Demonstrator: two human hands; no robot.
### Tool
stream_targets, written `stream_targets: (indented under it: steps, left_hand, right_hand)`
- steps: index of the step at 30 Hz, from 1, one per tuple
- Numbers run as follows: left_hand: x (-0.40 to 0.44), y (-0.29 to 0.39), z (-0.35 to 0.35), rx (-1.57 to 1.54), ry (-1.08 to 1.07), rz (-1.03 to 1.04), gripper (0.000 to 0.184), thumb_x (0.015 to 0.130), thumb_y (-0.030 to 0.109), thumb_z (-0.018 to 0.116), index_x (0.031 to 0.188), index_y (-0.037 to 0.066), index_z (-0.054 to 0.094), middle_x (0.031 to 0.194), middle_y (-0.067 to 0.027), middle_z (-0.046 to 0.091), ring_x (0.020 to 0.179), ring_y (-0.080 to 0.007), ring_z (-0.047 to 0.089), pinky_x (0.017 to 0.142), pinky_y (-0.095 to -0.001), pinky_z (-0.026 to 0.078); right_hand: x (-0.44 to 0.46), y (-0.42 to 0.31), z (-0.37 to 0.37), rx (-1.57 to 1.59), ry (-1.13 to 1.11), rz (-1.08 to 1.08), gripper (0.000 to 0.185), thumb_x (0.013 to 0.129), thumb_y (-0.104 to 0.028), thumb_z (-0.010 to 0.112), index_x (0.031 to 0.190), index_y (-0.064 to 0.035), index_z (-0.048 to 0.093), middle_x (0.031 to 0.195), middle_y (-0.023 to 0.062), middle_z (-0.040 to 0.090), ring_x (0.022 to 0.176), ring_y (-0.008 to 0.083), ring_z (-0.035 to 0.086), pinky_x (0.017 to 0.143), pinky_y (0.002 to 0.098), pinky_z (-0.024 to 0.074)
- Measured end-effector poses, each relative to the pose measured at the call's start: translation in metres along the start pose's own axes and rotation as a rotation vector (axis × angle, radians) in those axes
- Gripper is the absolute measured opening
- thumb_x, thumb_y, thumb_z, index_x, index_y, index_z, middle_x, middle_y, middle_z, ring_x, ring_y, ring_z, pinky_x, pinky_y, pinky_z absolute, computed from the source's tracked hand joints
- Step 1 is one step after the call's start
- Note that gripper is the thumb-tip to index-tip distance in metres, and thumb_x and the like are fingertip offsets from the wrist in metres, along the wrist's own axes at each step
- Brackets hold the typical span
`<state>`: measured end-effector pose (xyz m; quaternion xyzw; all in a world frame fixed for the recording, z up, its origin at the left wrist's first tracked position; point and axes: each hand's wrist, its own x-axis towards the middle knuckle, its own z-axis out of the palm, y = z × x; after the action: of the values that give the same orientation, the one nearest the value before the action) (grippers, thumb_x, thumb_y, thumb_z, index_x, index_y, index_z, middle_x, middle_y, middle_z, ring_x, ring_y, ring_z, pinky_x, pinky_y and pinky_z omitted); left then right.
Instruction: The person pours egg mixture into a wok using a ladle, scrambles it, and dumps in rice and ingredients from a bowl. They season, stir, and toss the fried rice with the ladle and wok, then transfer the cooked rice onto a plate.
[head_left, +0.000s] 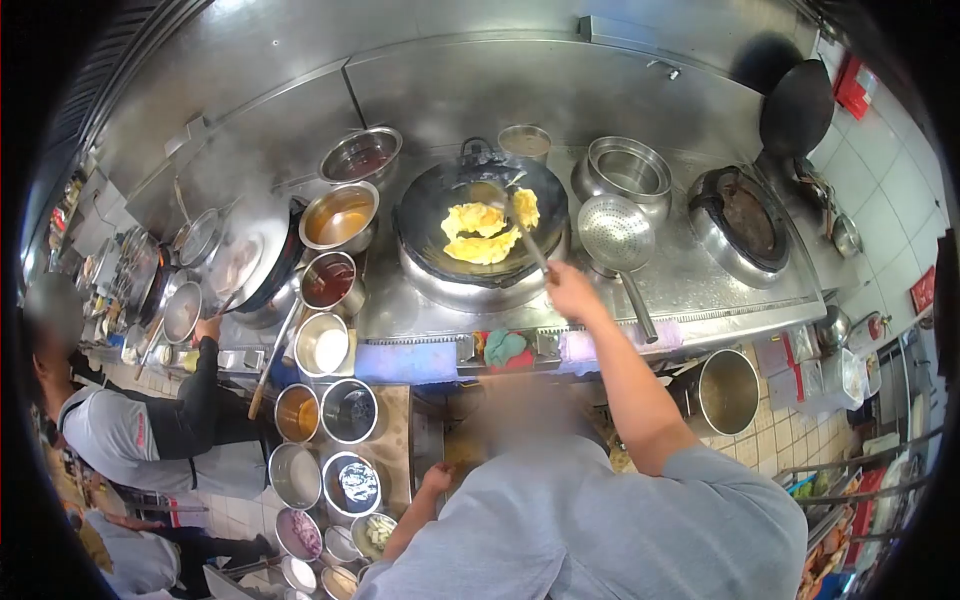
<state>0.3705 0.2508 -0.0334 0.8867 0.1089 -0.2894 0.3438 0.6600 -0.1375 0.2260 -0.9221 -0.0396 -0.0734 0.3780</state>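
My right hand is closed around the handle of a metal ladle, which reaches into a large black wok. Yellow cooked egg lies inside the wok in a few pieces, with the ladle among them. The wok sits over a round steel burner ring at the middle of the range. Low beside my body, my left hand appears curled, near the steel pots on the left. What it holds, if anything, is hidden.
A perforated strainer rests right of the wok, beside steel pots. Bowls of sauce stand to its left. Folded cloths line the front edge. A co-worker handles another steaming wok at left. A deep pot stands lower right.
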Motion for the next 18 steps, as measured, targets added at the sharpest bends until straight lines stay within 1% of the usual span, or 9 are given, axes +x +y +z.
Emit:
stream_targets:
  steps: [1, 2, 6, 10, 12, 14, 15, 16, 18]
  left_hand:
    - [0.005, -0.003, 0.001, 0.063, -0.007, 0.000, 0.035, 0.087, 0.029, 0.058, 0.109, 0.003, 0.066, 0.103, -0.0158, 0.070, 0.096, -0.0266, 0.067, 0.086, -0.0353, 0.051]
    - [0.003, 0.003, -0.002, 0.064, -0.004, 0.006, 0.035, 0.087, 0.029, 0.058, 0.109, 0.003, 0.066, 0.103, -0.0158, 0.070, 0.096, -0.0266, 0.067, 0.086, -0.0353, 0.051]
    - [0.000, 0.014, -0.007, 0.015, -0.004, -0.080, 0.038, 0.086, 0.030, 0.057, 0.113, 0.004, 0.065, 0.108, -0.0166, 0.068, 0.101, -0.0259, 0.066, 0.087, -0.0354, 0.050]
    - [-0.017, 0.016, -0.006, -0.115, -0.011, -0.098, 0.040, 0.086, 0.032, 0.057, 0.112, 0.003, 0.065, 0.103, -0.0149, 0.069, 0.095, -0.0240, 0.067, 0.083, -0.0353, 0.052]
    - [-0.019, 0.014, -0.010, -0.050, -0.110, -0.155, 0.039, 0.086, 0.033, 0.057, 0.112, 0.005, 0.066, 0.101, -0.0142, 0.070, 0.096, -0.0269, 0.067, 0.085, -0.0366, 0.051]
    - [-0.004, -0.018, 0.007, 0.098, -0.091, 0.028, 0.039, 0.086, 0.034, 0.058, 0.110, 0.004, 0.066, 0.100, -0.0156, 0.070, 0.097, -0.0309, 0.067, 0.084, -0.0391, 0.051]
    - [-0.003, -0.020, 0.008, 0.062, -0.057, 0.010, 0.039, 0.087, 0.033, 0.058, 0.110, 0.003, 0.066, 0.101, -0.0162, 0.070, 0.096, -0.0325, 0.066, 0.084, -0.0403, 0.052]
    - [-0.001, -0.022, 0.004, 0.031, -0.020, -0.007, 0.038, 0.087, 0.032, 0.058, 0.110, 0.003, 0.066, 0.103, -0.0169, 0.069, 0.096, -0.0340, 0.066, 0.083, -0.0415, 0.052]
    - [-0.005, -0.010, -0.003, -0.011, 0.048, -0.013, 0.038, 0.087, 0.030, 0.057, 0.111, 0.002, 0.065, 0.103, -0.0164, 0.069, 0.097, -0.0337, 0.066, 0.084, -0.0418, 0.052]
  right_hand:
    - [-0.013, -0.044, -0.016, 0.376, -0.214, 0.388, 0.048, 0.084, -0.006, 0.056, 0.132, -0.0055, 0.051, 0.087, 0.0102, 0.065, 0.051, 0.0128, 0.053, 0.042, 0.0296, 0.0415]
    - [-0.021, -0.042, -0.013, 0.619, -0.247, 0.430, 0.051, 0.084, -0.004, 0.057, 0.134, -0.0035, 0.048, 0.086, 0.0071, 0.062, 0.049, 0.0111, 0.050, 0.040, 0.0282, 0.0384]
    - [-0.045, -0.013, -0.070, 0.727, -0.424, 0.443, 0.059, 0.081, 0.001, 0.056, 0.139, -0.0032, 0.044, 0.085, 0.0056, 0.060, 0.048, 0.0086, 0.048, 0.037, 0.0266, 0.0343]
    - [-0.034, -0.028, -0.100, 0.269, -0.379, 0.388, 0.057, 0.081, -0.001, 0.056, 0.136, -0.0032, 0.047, 0.092, 0.0117, 0.066, 0.055, 0.0135, 0.055, 0.044, 0.0308, 0.0427]
    - [-0.011, -0.014, -0.039, -0.180, -0.033, -0.028, 0.052, 0.081, -0.005, 0.055, 0.133, -0.0025, 0.050, 0.096, 0.0172, 0.067, 0.065, 0.0197, 0.062, 0.058, 0.0344, 0.0500]
    - [-0.010, -0.011, -0.001, -0.161, 0.026, 0.004, 0.048, 0.084, -0.012, 0.056, 0.131, -0.0018, 0.051, 0.096, 0.0195, 0.066, 0.074, 0.0247, 0.064, 0.071, 0.0354, 0.0516]
    - [-0.021, -0.026, -0.009, 0.110, -0.100, 0.143, 0.049, 0.086, -0.010, 0.056, 0.133, -0.0020, 0.050, 0.090, 0.0145, 0.066, 0.064, 0.0201, 0.061, 0.059, 0.0336, 0.0502]
    - [-0.031, -0.032, -0.021, 0.115, -0.097, 0.136, 0.049, 0.086, -0.010, 0.056, 0.133, -0.0020, 0.050, 0.090, 0.0145, 0.066, 0.064, 0.0201, 0.061, 0.059, 0.0336, 0.0502]
    - [-0.048, -0.027, -0.058, 0.451, -0.418, 0.390, 0.052, 0.084, -0.015, 0.057, 0.134, -0.0011, 0.049, 0.107, 0.0203, 0.067, 0.092, 0.0324, 0.067, 0.081, 0.0376, 0.0518]
